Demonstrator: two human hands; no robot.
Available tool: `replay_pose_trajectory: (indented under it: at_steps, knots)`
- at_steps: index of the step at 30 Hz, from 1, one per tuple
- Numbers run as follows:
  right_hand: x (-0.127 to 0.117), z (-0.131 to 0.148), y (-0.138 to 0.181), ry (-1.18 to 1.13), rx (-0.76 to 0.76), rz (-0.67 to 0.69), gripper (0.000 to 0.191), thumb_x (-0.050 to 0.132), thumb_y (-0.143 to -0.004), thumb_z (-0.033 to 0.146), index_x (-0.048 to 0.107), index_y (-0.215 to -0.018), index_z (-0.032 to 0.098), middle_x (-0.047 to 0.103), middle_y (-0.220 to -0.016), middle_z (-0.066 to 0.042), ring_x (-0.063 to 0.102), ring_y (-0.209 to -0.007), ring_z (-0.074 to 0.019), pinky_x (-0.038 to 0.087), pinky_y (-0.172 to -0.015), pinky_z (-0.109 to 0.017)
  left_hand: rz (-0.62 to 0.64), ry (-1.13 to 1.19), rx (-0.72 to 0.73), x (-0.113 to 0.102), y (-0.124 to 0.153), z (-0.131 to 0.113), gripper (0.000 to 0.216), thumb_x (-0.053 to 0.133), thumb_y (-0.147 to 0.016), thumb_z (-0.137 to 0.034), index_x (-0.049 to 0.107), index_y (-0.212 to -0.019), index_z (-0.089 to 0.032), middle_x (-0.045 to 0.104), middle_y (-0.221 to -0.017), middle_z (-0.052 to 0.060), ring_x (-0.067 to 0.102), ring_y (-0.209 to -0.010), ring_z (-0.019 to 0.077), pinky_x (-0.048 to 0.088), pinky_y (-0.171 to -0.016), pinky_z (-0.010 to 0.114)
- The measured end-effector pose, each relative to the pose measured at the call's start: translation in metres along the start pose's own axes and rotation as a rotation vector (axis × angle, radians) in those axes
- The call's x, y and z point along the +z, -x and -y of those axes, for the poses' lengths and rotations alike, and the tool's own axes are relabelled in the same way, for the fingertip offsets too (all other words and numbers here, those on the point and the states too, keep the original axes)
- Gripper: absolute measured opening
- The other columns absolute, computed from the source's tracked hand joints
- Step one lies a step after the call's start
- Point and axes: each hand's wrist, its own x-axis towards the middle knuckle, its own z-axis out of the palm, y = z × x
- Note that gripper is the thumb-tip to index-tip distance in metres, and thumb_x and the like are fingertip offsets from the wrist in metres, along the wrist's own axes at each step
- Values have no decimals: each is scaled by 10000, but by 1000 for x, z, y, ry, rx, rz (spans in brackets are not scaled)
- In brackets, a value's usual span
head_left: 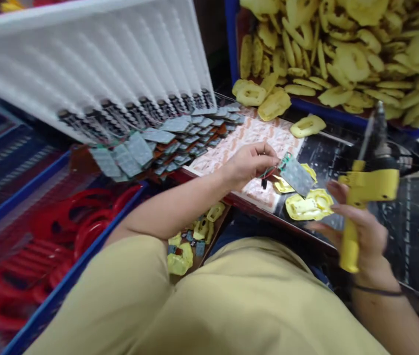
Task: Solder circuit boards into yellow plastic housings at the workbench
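Observation:
My left hand (252, 165) pinches thin red and green wires at the edge of a grey rectangular panel (298, 176), which hangs tilted above the bench. A small black part dangles below those fingers. Under the panel and to its right lie yellow plastic shells (307, 206), one with a pale part inside. My right hand (366, 231), partly blurred, is around a yellow gun-shaped tool (350, 241). Its handle crosses the palm, and its fingertips reach left toward the shell. Behind the tool stands a dark device with a metal tip (379, 121).
A blue crate (233, 44) of yellow shells stands at the back right. Grey panels (139, 148) are heaped before a white foam tray (94, 59) holding dark cylindrical parts. Red plastic parts (80, 217) fill a blue crate at left. A box with yellow shells (182, 259) sits below the bench.

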Motion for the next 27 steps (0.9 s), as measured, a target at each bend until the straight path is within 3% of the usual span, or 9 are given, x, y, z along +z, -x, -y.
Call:
replay_pose_trajectory:
  at_steps: [2,4,7,10,13,16,21,24,27]
  knots:
    - [5,0,1,86,-80,-2,337,942,-866,304,752,-1143,322,829,-1186,-27,822,-1091,-259,717,-907,-373,94,139,-90,19,3,20,502,969,-621,-424,550,-769,-190,645,-652,-59,670,-602,115,623,-681,291]
    - [10,1,-1,185,-151,-92,312,885,-905,191,750,-1159,313,850,-1137,-4,844,-981,-222,713,-834,-296,129,166,-122,28,6,34,591,1019,-594,-536,590,-802,-186,730,-746,-16,741,-689,162,643,-712,315]
    - [12,7,-3,255,-155,-235,275,830,-947,150,742,-1164,295,858,-1025,28,833,-789,-175,691,-740,-232,62,-67,51,27,9,47,606,1018,-660,-614,746,-969,-170,843,-1140,115,815,-1060,263,648,-927,356]
    - [12,13,0,244,-85,-252,150,822,-974,237,753,-1095,294,847,-935,26,802,-680,-171,674,-644,-233,-10,-261,266,28,12,51,575,971,-763,-617,840,-1141,-204,790,-1411,140,714,-1386,299,542,-1200,381]
    - [15,17,5,207,-48,-268,146,833,-964,254,766,-1086,299,844,-919,18,793,-655,-179,666,-603,-243,-40,-170,282,41,12,51,506,920,-809,-689,876,-1034,-237,858,-1238,106,791,-1249,274,582,-1173,400]
    - [19,19,9,200,-50,-290,228,852,-936,211,774,-1125,312,847,-933,23,798,-662,-184,679,-629,-246,-51,46,209,55,11,53,542,955,-727,-749,878,-910,-244,884,-1052,76,836,-1117,276,633,-1113,432]
    - [28,21,14,168,-70,-306,371,854,-915,136,756,-1214,331,852,-952,43,790,-641,-171,684,-653,-245,11,228,76,63,9,58,552,1052,-590,-695,882,-894,-265,882,-1057,48,838,-1127,295,635,-1117,450]
    - [29,18,18,94,-96,-287,483,864,-898,113,728,-1299,347,859,-1014,38,820,-728,-186,692,-683,-256,-5,229,33,60,8,57,572,1055,-555,-707,883,-872,-263,869,-981,39,845,-965,241,669,-966,378]
    - [17,9,22,-16,-123,-83,461,927,-886,281,710,-1288,343,851,-1183,-9,849,-954,-251,730,-854,-360,-30,160,46,51,9,46,596,1050,-524,-730,882,-832,-248,789,-743,4,741,-674,133,613,-689,259]
